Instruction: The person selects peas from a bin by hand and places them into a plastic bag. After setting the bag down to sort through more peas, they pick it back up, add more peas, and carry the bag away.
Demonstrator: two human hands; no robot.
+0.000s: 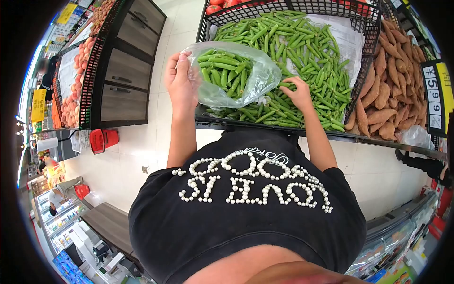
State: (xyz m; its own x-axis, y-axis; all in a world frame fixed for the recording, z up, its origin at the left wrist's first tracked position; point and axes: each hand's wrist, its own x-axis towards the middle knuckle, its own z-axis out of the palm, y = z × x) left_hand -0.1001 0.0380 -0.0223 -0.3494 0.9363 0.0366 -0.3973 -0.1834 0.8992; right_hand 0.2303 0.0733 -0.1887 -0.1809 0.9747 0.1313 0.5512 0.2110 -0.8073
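My left hand [179, 87] grips the rim of a clear plastic bag [266, 71], thumb on top. Through its open mouth, green pea pods [226, 71] show in a heap inside. Just right of the bag, my right hand [300, 95] has its fingertips pinched together around a pea pod [286, 84], low over the pile. Loose pea pods [314, 57] spread over white paper [347, 40] in a black mesh crate [370, 19].
Sweet potatoes [390, 80] fill the section to the right, beside a price sign [437, 97]. Tomatoes [215, 8] lie behind the pods. At left stands another produce stand [125, 85], with a red basket [104, 140] on the floor. Other people are at the far edges.
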